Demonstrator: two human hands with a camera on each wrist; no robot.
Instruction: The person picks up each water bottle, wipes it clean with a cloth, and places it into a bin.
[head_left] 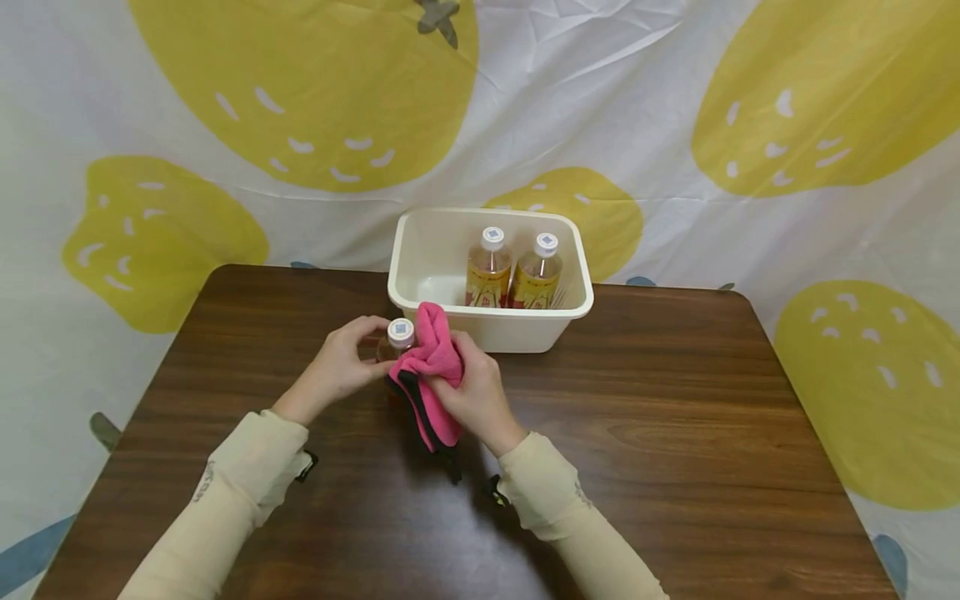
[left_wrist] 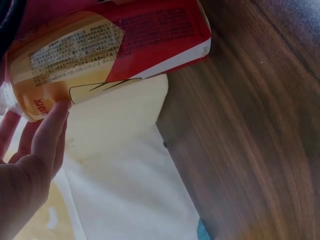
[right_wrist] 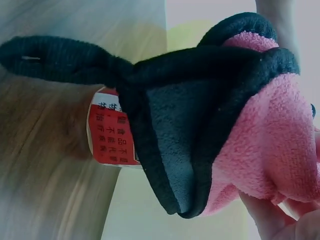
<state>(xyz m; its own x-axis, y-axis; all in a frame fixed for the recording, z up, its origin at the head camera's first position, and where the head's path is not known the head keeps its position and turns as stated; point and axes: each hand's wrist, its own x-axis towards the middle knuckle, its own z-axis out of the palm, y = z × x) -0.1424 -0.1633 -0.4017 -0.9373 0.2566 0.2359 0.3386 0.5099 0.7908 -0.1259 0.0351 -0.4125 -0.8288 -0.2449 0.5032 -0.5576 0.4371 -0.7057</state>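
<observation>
Just in front of the near left corner of the cream plastic bin, a labelled drink bottle is upright over the wooden table. The left hand curves thumb and fingers round its upper part, apparently steadying it against the cloth. The right hand grips the bunched pink cloth at the bottle's side, probably for a thicker pad. Two capped bottles stand inside toward the bin's right wall.

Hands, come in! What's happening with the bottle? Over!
Left hand gripping clear, white-capped plastic bottle. Right hand holding pink cloth with black edging, partly hiding that bottle. Rectangular cream plastic tub behind, two yellow-labelled bottles inside.
</observation>
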